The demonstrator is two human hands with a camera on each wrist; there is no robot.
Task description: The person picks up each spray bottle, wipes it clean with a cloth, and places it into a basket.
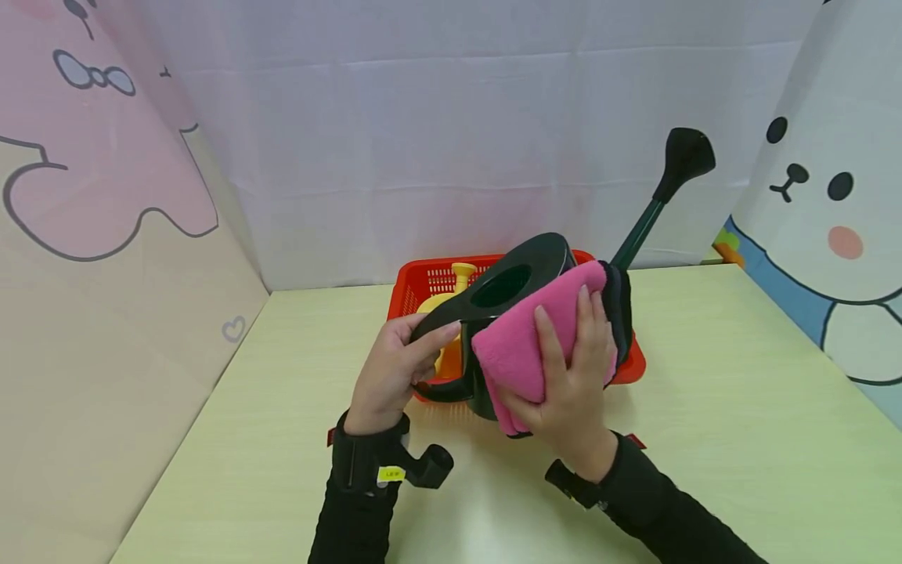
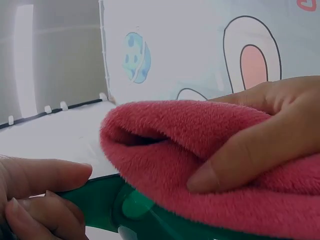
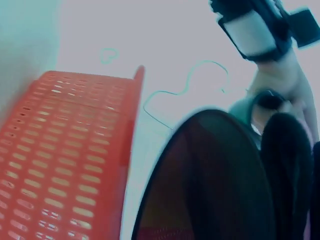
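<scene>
A dark green watering can (image 1: 535, 266) with a long spout (image 1: 637, 232) and dark rose is tilted over the front of a red basket. My left hand (image 1: 395, 372) grips its handle (image 1: 445, 389), thumb and fingers round the upper part. A folded pink plush cloth (image 1: 504, 356) with a dark edge lies against the can's side. My right hand (image 1: 574, 384) holds this cloth on the can, fingers spread across the pink face. In the left wrist view, the right thumb presses into the cloth (image 2: 150, 165) above the green handle (image 2: 97, 202).
The red perforated basket (image 1: 412, 286) stands at the back of the pale table (image 1: 324, 352), close to the white curtain (image 1: 423, 157). Yellow and orange things, including a yellow knobbed piece (image 1: 462, 274), lie in it, partly hidden by the can. Printed sheets flank the table.
</scene>
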